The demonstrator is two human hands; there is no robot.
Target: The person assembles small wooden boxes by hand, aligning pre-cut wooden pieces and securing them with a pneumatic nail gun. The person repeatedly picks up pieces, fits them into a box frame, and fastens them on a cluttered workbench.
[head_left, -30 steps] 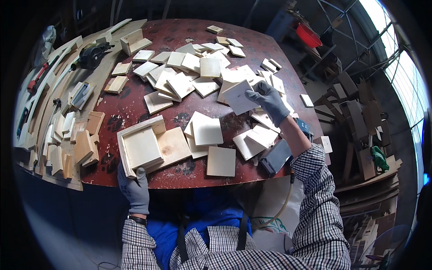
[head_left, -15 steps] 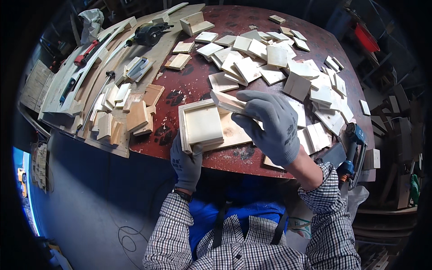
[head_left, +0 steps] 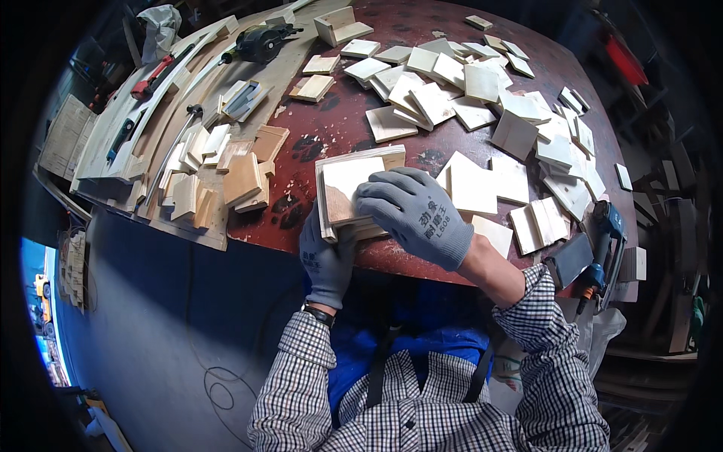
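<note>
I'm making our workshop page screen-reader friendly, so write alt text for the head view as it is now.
A gray-gloved left hand holds a wooden assembly with raised sides near the front edge of a red table, while the gloved right hand rests on a board within the assembly. Pale wooden squares lie scattered beyond.

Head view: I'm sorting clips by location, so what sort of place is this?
Most likely a woodworking shop: many wooden squares lie loose on the red tabletop, with a dark power tool toward the upper left and a blue handheld tool at right.
</note>
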